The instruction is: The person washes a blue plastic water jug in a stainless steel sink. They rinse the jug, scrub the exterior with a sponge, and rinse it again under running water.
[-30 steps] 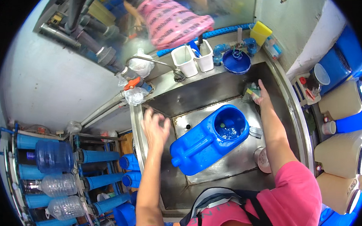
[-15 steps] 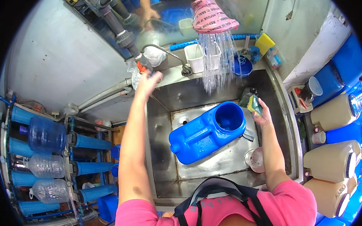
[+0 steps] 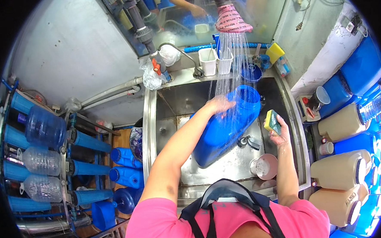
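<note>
A large blue plastic jug (image 3: 230, 130) stands tilted in the steel sink, its wide round mouth toward the back. My left hand (image 3: 220, 105) grips it near the mouth, with the fingers partly veiled by falling water. The water streams from an outlet wrapped in pink printed tape (image 3: 232, 20) and falls over the hand and the jug. On the right side of the sink my right hand (image 3: 281, 132) is closed round a yellow and green scrub sponge (image 3: 271, 120), apart from the jug. Below it lies a pale pink tub (image 3: 266, 166) with suds.
A valve with an orange handle (image 3: 156, 66) is at the back left. White containers (image 3: 207, 62), a blue bowl (image 3: 252, 72) and a yellow sponge (image 3: 275, 53) line the back ledge. Beige jugs (image 3: 337, 169) stand at the right; blue filter housings (image 3: 87, 166) at the left.
My left hand has left the orange-handled valve and taken hold of the blue jug, which is now tilted with its mouth up under the water. The sponge stays in my right hand.
</note>
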Action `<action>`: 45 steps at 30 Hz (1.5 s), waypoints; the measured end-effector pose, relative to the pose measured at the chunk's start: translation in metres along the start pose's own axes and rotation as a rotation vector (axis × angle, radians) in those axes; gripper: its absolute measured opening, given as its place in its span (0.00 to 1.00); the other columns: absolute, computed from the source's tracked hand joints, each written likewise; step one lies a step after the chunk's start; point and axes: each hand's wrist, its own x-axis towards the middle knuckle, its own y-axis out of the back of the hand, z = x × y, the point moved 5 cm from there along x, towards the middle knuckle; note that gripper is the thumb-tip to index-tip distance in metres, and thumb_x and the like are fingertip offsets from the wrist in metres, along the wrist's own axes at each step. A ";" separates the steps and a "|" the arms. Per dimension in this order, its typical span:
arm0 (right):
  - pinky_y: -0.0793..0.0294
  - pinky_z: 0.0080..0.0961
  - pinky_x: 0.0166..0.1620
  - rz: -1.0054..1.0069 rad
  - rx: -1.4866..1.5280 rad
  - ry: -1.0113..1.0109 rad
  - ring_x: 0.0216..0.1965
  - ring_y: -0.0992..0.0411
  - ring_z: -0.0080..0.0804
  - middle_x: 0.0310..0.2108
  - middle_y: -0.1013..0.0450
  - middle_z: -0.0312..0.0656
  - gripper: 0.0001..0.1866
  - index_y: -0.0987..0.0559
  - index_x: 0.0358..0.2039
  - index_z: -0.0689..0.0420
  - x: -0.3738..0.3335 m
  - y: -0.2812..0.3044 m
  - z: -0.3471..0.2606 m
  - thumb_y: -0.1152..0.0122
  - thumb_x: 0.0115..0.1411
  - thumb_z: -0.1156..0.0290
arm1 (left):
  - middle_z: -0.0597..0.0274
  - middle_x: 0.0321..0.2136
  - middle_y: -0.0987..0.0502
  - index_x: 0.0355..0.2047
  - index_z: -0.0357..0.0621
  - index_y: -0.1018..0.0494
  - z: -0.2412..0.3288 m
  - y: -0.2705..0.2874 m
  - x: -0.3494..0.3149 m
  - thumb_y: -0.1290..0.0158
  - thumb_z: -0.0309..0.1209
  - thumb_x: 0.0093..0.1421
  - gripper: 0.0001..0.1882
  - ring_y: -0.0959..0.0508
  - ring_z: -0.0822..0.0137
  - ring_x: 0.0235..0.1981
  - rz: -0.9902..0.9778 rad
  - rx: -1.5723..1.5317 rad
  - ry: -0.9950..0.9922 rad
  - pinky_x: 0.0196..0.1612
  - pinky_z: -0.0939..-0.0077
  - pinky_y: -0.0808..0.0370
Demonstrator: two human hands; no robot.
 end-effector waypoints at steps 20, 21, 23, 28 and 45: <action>0.24 0.24 0.13 -0.077 -0.039 -0.132 0.31 0.21 0.49 0.35 0.24 0.54 0.21 0.28 0.48 0.63 -0.053 0.000 0.030 0.42 0.59 0.61 | 0.44 0.34 0.21 0.43 0.31 0.31 -0.133 0.124 -0.024 0.65 0.75 0.52 0.51 0.18 0.47 0.31 0.373 -1.281 0.174 0.29 0.56 0.21; 0.24 0.25 0.13 -0.076 -0.040 -0.150 0.32 0.21 0.50 0.36 0.24 0.55 0.22 0.28 0.49 0.63 -0.056 -0.001 0.034 0.41 0.59 0.61 | 0.43 0.43 0.25 0.50 0.32 0.36 -0.145 0.150 -0.021 0.63 0.78 0.49 0.54 0.21 0.43 0.40 0.458 -1.625 0.160 0.35 0.52 0.22; 0.25 0.25 0.12 -0.045 -0.084 -0.158 0.30 0.21 0.46 0.35 0.23 0.51 0.21 0.28 0.48 0.62 -0.060 -0.002 0.042 0.41 0.58 0.63 | 0.48 0.43 0.29 0.52 0.31 0.42 -0.159 0.191 -0.020 0.58 0.77 0.47 0.55 0.24 0.45 0.44 0.631 -1.936 0.003 0.34 0.54 0.23; 0.23 0.28 0.15 -0.172 0.002 -0.209 0.31 0.22 0.43 0.38 0.24 0.48 0.17 0.28 0.46 0.58 -0.061 -0.036 0.066 0.44 0.56 0.68 | 0.54 0.34 0.25 0.40 0.34 0.30 -0.173 0.225 -0.030 0.35 0.42 0.50 0.26 0.20 0.52 0.31 1.061 -1.238 0.168 0.28 0.65 0.21; 0.34 0.37 0.59 -0.342 -1.469 1.204 0.55 0.31 0.46 0.48 0.26 0.48 0.30 0.20 0.45 0.52 -0.041 -0.184 0.135 0.47 0.39 0.87 | 0.52 0.43 0.21 0.42 0.36 0.22 -0.125 -0.056 -0.146 0.68 0.49 0.70 0.31 0.25 0.56 0.49 0.884 -0.330 -0.161 0.57 0.67 0.35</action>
